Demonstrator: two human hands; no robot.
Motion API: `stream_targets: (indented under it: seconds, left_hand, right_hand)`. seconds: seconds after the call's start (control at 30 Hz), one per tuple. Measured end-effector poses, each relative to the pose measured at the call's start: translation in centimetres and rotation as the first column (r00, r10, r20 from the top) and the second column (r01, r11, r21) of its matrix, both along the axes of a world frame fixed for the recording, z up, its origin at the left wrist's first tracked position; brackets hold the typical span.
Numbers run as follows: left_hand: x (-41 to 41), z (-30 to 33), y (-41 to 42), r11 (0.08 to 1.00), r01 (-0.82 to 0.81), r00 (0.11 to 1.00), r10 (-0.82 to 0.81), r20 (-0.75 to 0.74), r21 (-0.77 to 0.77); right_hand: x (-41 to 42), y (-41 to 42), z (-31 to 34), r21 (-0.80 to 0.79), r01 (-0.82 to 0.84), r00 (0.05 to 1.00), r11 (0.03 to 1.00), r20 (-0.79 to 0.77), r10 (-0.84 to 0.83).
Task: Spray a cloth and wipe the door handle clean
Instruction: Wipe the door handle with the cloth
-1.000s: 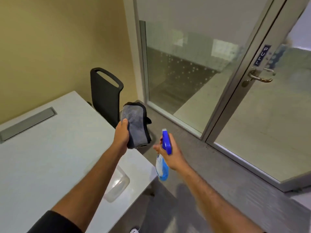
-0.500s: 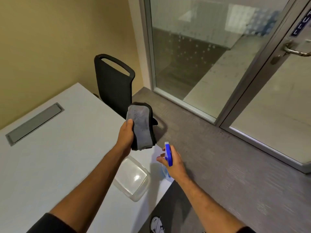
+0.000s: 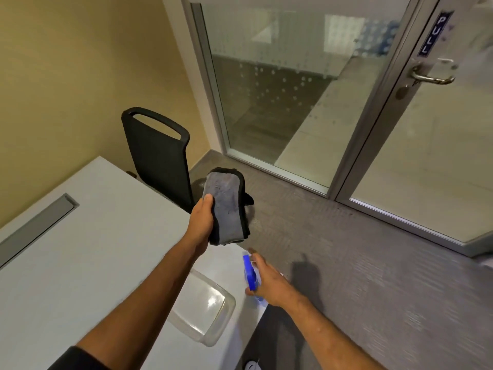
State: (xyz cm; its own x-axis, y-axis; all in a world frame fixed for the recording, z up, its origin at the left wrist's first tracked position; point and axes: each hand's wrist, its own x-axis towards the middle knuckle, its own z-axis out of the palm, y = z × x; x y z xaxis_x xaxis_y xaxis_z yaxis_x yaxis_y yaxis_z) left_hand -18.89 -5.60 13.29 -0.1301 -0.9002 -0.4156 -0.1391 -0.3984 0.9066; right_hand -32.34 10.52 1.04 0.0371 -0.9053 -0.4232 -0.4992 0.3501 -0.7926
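My left hand (image 3: 202,219) grips a folded grey cloth (image 3: 226,206) with a black edge, held up over the table's far corner. My right hand (image 3: 269,281) is closed around a spray bottle with a blue head (image 3: 249,273); the bottle stands low at the right edge of the white table (image 3: 80,263), and most of its body is hidden behind my hand. The metal lever door handle (image 3: 432,74) sits far off at the upper right on the glass door, under a blue PULL sign (image 3: 433,33).
A clear plastic container (image 3: 205,313) lies on the table near its corner, beneath my left forearm. A black chair (image 3: 157,153) stands behind the table by the yellow wall. Grey carpet (image 3: 373,276) stretches between the table and the glass door.
My right hand has lowered the spray bottle from mid-air down to the table's edge. The left hand keeps the cloth raised. The view swung down, then back toward the door handle.
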Motion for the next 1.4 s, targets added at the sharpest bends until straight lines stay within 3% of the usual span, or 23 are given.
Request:
stream_targets:
  seconds: [0.07, 0.17, 0.27, 0.33, 0.43, 0.57, 0.8, 0.97, 1.17, 1.27, 1.4]
  left_hand:
    - [-2.1, 0.4, 0.0, 0.999, 0.04, 0.999, -0.04, 0.0, -0.018]
    - [-5.8, 1.2, 0.3, 0.996, 0.089, 0.996, -0.089, -0.001, -0.03]
    - [-10.4, 2.3, 1.2, 0.993, 0.118, 0.992, -0.118, -0.041, -0.02]
    - [-14.0, 3.3, 2.0, 0.992, 0.126, 0.988, -0.126, -0.094, -0.012]
    - [-20.4, 5.1, 3.3, 0.98, 0.191, 0.965, -0.198, -0.17, -0.058]
    - [-26.5, 6.8, 4.2, 0.968, 0.234, 0.941, -0.249, -0.229, -0.091]
    - [-37.6, 8.7, 4.5, 0.918, 0.333, 0.915, -0.369, -0.163, -0.214]
    - [-43.0, 8.6, 2.9, 0.851, 0.471, 0.861, -0.501, -0.09, -0.234]
    - [-49.0, 7.1, -2.4, 0.705, 0.67, 0.704, -0.703, -0.102, -0.232]
    - [-52.7, 7.0, -5.7, 0.625, 0.745, 0.607, -0.78, -0.151, -0.234]
    - [-57.7, 7.6, -10.2, 0.525, 0.809, 0.504, -0.851, -0.146, -0.265]
  right_hand:
    - [-2.0, 0.3, 0.9, 0.044, -0.037, 0.999, 0.998, 0.001, 0.037]
    - [-6.3, -0.1, 3.3, 0.032, 0.164, 0.976, 0.986, 0.142, -0.166]
    - [-11.3, -1.3, 7.0, 0.024, 0.471, 0.827, 0.882, 0.335, -0.451]
    - [-15.2, -2.4, 10.2, 0.041, 0.592, 0.709, 0.805, 0.448, -0.544]
    - [-20.9, -2.9, 14.7, 0.075, 0.655, 0.563, 0.752, 0.615, -0.552]
    - [-25.1, -3.3, 18.1, 0.156, 0.691, 0.477, 0.706, 0.636, -0.607]
    - [-34.0, -2.8, 20.1, 0.216, 0.843, 0.223, 0.492, 0.693, -0.686]
    - [-39.4, -4.7, 20.7, 0.238, 0.9, 0.065, 0.364, 0.754, -0.654]
    - [-46.4, -7.8, 20.6, 0.31, 0.852, 0.05, 0.422, 0.754, -0.655]
    - [-49.7, -9.8, 20.6, 0.364, 0.817, -0.01, 0.446, 0.784, -0.621]
    - [-54.2, -12.8, 20.3, 0.31, 0.86, -0.026, 0.405, 0.819, -0.573]
